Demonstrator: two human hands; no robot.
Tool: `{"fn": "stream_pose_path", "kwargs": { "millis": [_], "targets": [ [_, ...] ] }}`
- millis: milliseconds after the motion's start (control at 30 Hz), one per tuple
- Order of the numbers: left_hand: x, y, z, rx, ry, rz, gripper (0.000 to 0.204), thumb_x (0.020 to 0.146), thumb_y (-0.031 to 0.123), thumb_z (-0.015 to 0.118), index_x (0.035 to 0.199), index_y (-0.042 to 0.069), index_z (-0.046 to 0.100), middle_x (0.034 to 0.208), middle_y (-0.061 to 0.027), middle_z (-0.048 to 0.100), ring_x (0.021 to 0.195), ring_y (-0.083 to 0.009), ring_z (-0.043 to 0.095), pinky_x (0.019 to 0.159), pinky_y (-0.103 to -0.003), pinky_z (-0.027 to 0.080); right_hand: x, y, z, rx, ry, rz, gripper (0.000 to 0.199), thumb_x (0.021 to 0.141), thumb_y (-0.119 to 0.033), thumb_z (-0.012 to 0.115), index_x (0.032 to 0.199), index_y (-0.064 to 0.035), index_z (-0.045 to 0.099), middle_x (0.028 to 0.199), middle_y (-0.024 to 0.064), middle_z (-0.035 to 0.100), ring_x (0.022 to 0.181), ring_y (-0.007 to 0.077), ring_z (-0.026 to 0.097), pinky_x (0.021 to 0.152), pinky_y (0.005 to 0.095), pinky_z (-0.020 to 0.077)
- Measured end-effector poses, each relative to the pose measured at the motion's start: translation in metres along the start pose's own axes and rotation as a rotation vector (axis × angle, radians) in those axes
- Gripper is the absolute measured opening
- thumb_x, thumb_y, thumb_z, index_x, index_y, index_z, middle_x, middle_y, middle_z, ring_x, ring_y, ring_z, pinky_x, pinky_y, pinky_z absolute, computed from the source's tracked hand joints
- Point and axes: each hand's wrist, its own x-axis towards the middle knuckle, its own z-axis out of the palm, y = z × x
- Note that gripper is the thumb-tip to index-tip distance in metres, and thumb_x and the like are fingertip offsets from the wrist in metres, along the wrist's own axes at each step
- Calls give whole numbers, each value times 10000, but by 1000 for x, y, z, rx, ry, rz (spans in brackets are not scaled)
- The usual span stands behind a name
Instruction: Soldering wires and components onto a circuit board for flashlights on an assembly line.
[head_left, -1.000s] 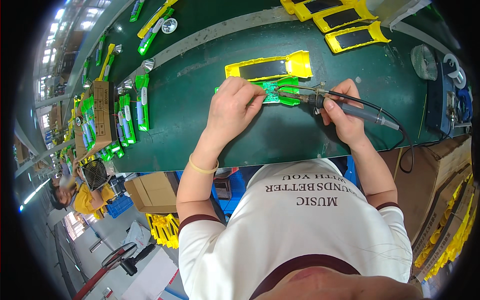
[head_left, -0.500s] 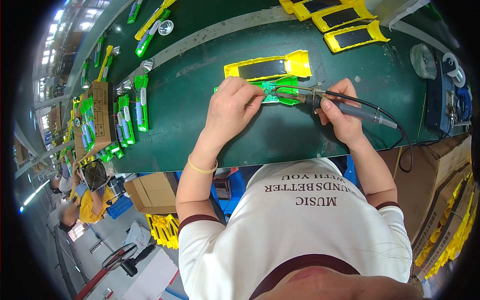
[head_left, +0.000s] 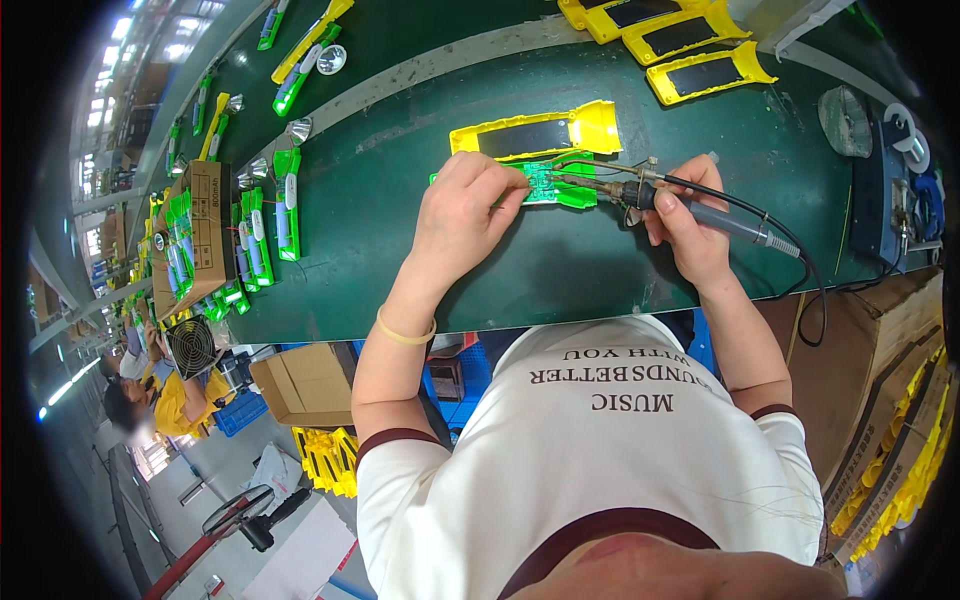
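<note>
Soldering step: left hand pinches the green circuit board just below the yellow housing; right hand grips the soldering iron (tip at board). Next needs a steady tip.

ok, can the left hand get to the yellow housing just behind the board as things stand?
Probably yes. The left hand rests on the green circuit board, and the yellow housing lies right behind it on the green table, with nothing between.
</note>
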Motion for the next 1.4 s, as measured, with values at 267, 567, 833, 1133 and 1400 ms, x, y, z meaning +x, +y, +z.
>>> {"fn": "stream_pose_path", "kwargs": {
  "millis": [267,567,833,1133,1400],
  "targets": [
    [-20,22,-36,40,38,-366,113,709,66,702,780,40,617,655,-64,549,519,-172,521,495,-267,441,-3,-3,-7,21,21,-9,215,853,-121,571,876,-56,367,686,58,524,513,64,456,477,196,382],
    [-5,-7,-3,32,28,157,218,660,55,706,869,78,647,829,-51,562,790,-219,538,658,-311,445,-6,-2,-4,18,27,37,223,851,-127,578,874,-60,367,683,57,527,520,63,458,476,198,383],
    [4,0,-8,267,-21,364,248,657,48,625,903,78,639,773,-39,561,701,-183,566,600,-297,476,-6,-1,-9,-34,35,21,247,845,-194,584,870,-77,368,677,51,496,480,71,439,432,185,355],
    [6,8,-8,349,-80,387,253,668,53,608,917,73,643,786,-32,560,713,-160,563,591,-272,483,-6,-1,-11,-54,-16,47,232,831,-119,600,845,-60,377,652,33,527,507,49,455,459,196,370],
    [7,12,-7,363,-81,384,244,678,54,606,920,72,635,792,-39,561,720,-168,569,597,-277,484,-5,-4,-10,-112,-12,78,241,829,-131,608,844,-57,380,642,36,535,513,48,469,462,197,368]
  ]
}}
